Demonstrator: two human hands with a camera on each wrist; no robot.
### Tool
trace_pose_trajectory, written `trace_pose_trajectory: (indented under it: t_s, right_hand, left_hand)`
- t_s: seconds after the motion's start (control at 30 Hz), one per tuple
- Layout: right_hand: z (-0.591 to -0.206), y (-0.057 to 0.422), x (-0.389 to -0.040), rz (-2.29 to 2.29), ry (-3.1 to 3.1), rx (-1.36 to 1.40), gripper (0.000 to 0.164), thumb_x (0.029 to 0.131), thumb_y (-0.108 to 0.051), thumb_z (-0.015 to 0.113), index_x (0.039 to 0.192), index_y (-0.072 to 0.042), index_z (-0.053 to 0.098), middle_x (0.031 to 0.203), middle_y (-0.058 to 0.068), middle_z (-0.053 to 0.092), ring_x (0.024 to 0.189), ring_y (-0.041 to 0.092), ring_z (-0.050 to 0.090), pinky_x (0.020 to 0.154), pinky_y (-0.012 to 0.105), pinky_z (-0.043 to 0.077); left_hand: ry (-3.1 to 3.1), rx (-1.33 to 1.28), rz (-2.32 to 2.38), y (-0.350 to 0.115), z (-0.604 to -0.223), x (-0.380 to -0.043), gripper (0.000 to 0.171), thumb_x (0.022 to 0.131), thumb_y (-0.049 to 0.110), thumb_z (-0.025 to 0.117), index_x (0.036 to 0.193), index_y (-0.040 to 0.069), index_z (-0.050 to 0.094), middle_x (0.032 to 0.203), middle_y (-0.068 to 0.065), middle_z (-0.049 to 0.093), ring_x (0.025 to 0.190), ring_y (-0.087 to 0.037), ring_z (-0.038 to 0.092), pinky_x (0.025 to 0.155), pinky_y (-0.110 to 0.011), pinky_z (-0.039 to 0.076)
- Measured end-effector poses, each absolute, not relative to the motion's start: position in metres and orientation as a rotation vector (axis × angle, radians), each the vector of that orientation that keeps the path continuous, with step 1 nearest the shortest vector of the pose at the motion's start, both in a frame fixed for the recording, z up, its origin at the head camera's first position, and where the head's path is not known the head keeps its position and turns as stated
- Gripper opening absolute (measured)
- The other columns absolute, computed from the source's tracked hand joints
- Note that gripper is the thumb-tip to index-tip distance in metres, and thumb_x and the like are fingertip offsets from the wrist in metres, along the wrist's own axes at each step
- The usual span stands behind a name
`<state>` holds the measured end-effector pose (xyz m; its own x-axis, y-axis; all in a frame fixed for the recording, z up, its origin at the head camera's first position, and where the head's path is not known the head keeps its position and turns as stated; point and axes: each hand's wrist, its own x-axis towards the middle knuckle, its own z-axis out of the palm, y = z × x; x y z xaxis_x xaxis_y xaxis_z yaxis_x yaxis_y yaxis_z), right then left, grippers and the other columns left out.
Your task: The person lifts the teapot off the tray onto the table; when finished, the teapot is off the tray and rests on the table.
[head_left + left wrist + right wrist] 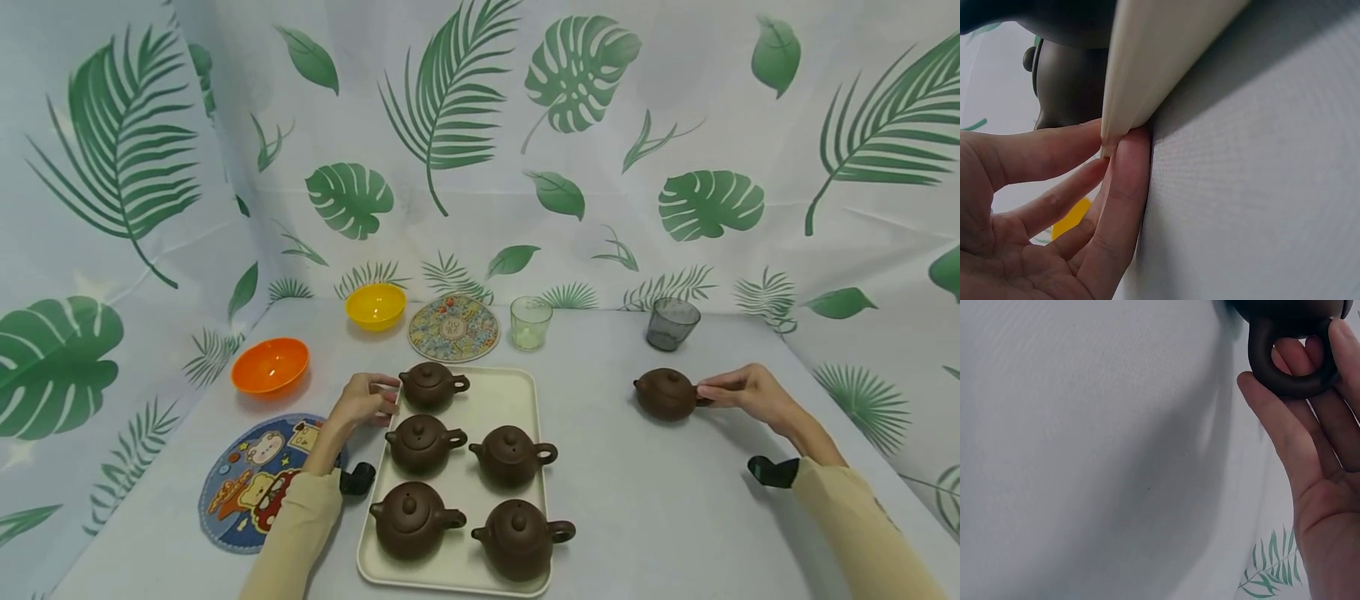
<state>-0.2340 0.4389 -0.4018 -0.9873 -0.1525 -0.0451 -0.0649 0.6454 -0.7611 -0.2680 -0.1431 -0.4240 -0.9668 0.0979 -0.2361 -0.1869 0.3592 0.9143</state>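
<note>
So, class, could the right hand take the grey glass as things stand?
Probably not straight away: the right hand holds a teapot by its handle, so it looks occupied. Otherwise the grey glass, upright behind that teapot, seems close and uncovered.

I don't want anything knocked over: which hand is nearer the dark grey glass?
The right hand: holding a teapot, it is in front and to the right of the glass. The left hand is far to its left, at the tray.

Your sleeves (296,525) are beige, teapots (666,395) brown, tray (504,392) cream, cartoon mat (243,492) blue, far mat (453,330) multicoloured, and backdrop (480,225) green-leafed white, with an orange bowl (273,390), yellow bowl (377,322), green glass (530,325) and grey glass (672,323).
</note>
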Motion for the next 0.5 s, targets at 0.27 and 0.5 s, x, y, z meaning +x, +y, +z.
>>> trace_pose_trajectory:
  t_s: [0.27,0.5]
  right_hand:
    - [-0.385,0.419,-0.235,-1.196,2.913,-0.120,0.046,0.091,-0.031,0.066,0.117,0.007,0.065,0.101,-0.002,0.072,0.084,-0.014,0.056,0.088,0.042,0.051]
    - [-0.360,0.357,-0.244,-1.220,2.973,-0.285,0.039,0.091,-0.030,0.066,0.114,0.002,0.069,0.103,0.008,0.073,0.087,-0.010,0.058,0.075,0.013,0.047]
  left_hand:
    - [2.366,-0.076,1.647,-0.143,-0.422,-0.268,0.046,0.077,-0.014,0.063,0.122,-0.008,0.059,0.096,-0.019,0.063,0.072,-0.017,0.061,0.057,-0.029,0.057]
    - [2.372,-0.079,1.641,-0.144,-0.423,-0.267,0.045,0.078,-0.014,0.062,0.122,-0.008,0.059,0.100,-0.020,0.063,0.073,-0.017,0.062,0.058,-0.030,0.057]
